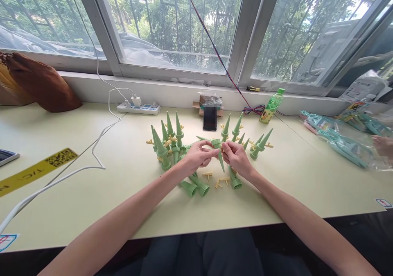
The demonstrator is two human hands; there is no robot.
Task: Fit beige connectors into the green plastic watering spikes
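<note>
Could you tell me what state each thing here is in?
Green spike in left hand: point down
Right hand: pinched shut beside it, contents hidden
Standing green spikes: points up
Front green spikes: lying, wide ends open
Loose yellow pieces: unattached
Bottle: capped
Power strip: plugs inserted
Phone: propped up

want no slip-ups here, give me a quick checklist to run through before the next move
1. Left hand has hold of a green spike: ok, gripped at the collar.
2. Right hand at the same spike: ok, its fingertips are pinched together beside the collar.
3. Yellow piece seated in that spike: cannot tell, the fingers hide the spot.
4. Loose yellow pieces nearby: ok, three lie on the table just below the hands.
5. White cable away from both hands: ok, it runs off to the left.
6. Bottle capped: ok.
</note>
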